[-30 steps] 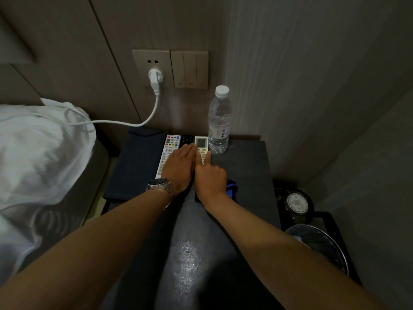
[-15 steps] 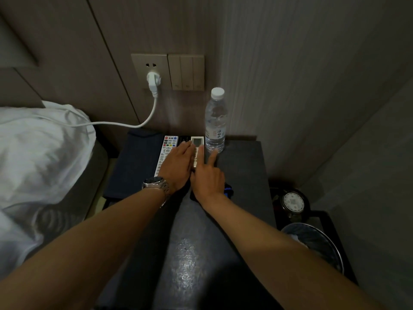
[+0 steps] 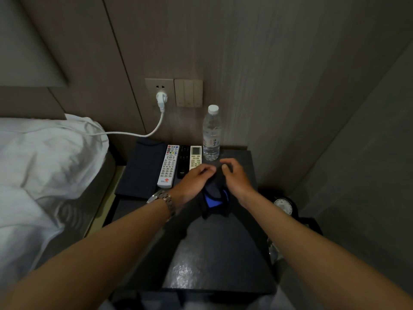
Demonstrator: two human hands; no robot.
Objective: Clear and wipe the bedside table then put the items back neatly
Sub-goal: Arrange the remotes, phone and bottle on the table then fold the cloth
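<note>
Dark bedside table (image 3: 223, 260), lit poorly. Along its far edge, a tidy row: white remote (image 3: 168, 166) with coloured buttons, black remote (image 3: 183, 161), cream remote (image 3: 195, 157), then an upright water bottle (image 3: 211, 133) at the far right, close to the wall. Left of the remotes lies a flat dark folder (image 3: 143, 168), partly over the table's left edge.

Both hands meet near mid-table over a dark cloth (image 3: 215, 198) with a blue patch. Left hand (image 3: 194, 182), steel watch (image 3: 164, 202) on the wrist, fingers curled and pinching the cloth's upper fold. Right hand (image 3: 234, 177) fingers bent, loosely curled above the cloth; cannot tell whether it grips.

Wall socket (image 3: 159, 90) with white plug (image 3: 161, 100), cable trailing left to the white bedding (image 3: 44, 157). Switch panel (image 3: 188, 92) beside it. Round dark object (image 3: 283, 205) low at right, half hidden by the forearm, unidentifiable.
</note>
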